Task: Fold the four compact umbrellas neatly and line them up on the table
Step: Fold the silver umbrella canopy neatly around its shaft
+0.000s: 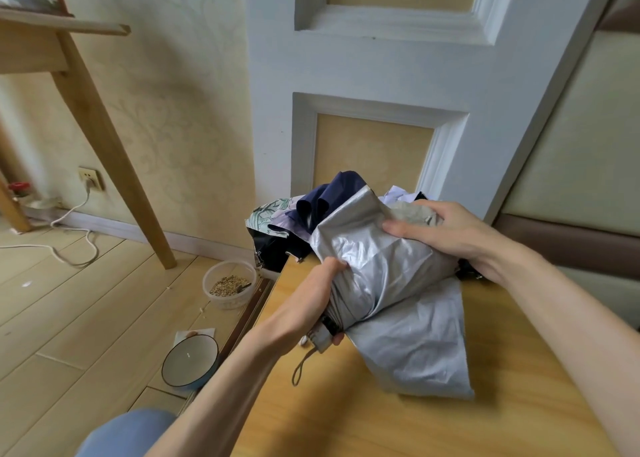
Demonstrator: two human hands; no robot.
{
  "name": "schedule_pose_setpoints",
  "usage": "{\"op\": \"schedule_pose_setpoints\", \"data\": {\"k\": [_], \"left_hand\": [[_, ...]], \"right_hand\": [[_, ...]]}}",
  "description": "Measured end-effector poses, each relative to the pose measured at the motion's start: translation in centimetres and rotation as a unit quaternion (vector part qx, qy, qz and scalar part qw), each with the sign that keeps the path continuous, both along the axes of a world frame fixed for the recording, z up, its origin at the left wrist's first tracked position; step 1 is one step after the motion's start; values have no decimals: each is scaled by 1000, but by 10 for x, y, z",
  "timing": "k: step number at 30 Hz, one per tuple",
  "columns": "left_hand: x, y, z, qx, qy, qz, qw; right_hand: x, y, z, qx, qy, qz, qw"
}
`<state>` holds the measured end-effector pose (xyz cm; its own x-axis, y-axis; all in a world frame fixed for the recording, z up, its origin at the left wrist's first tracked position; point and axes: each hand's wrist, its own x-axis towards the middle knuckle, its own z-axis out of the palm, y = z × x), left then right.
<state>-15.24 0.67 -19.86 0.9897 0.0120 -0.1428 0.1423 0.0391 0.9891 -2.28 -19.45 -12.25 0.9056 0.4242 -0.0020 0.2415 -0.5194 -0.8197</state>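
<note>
Step in hand: gathering the canopy of one umbrella. The silver umbrella (391,283) is collapsed but loose, held low over the far part of the surface (381,418). One panel flares out toward the near right and lies on the wood.

Left hand (311,304) is curled round the handle end, fingers over the bunched fabric at the base. The wrist strap (300,366) dangles below it. Right hand (446,235) grips crumpled fabric at the far end, thumb on top.

Judgement: nothing looks folded or lined up yet. The next move probably needs the left hand to keep the handle fixed while the right pulls each panel flat. It then wraps them one way round the shaft and closes the tie band, which I can't see from here. Risk: the fabric looks slick, so the loose panel may bunch under instead of pleating.

Other umbrellas sit in a pile (304,210) at the far edge of the surface, just behind the silver one and against the white door (381,65). I see navy, floral print, black and something pale lilac, all tangled, so I can't separate them for a count.

Room: wood floor left of the surface, with a clear tub of grain (229,283) and a blue-rimmed bowl (189,361) nearer. Also a slanted wooden leg (104,138) and a wall socket (90,176) with a white cable trailing. Blue-clad knee (128,432) near left
</note>
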Motion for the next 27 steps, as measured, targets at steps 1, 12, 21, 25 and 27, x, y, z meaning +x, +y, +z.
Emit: {"op": "schedule_pose_setpoints", "data": {"k": [1, 12, 21, 25, 27], "left_hand": [[0, -1, 1, -12, 4, 0, 1000], [13, 18, -2, 35, -92, 210, 973], [17, 21, -10, 157, -206, 254, 932], [19, 24, -11, 215, -241, 232, 918], [18, 24, -12, 197, -213, 218, 932]], "right_hand": [[0, -1, -1, 24, -3, -6, 1000], [-8, -6, -5, 223, -14, -113, 968], [-1, 2, -18, 279, -56, -115, 952], [-6, 8, -25, 287, -76, -114, 948], [-8, 10, -28, 288, -81, -112, 948]]}}
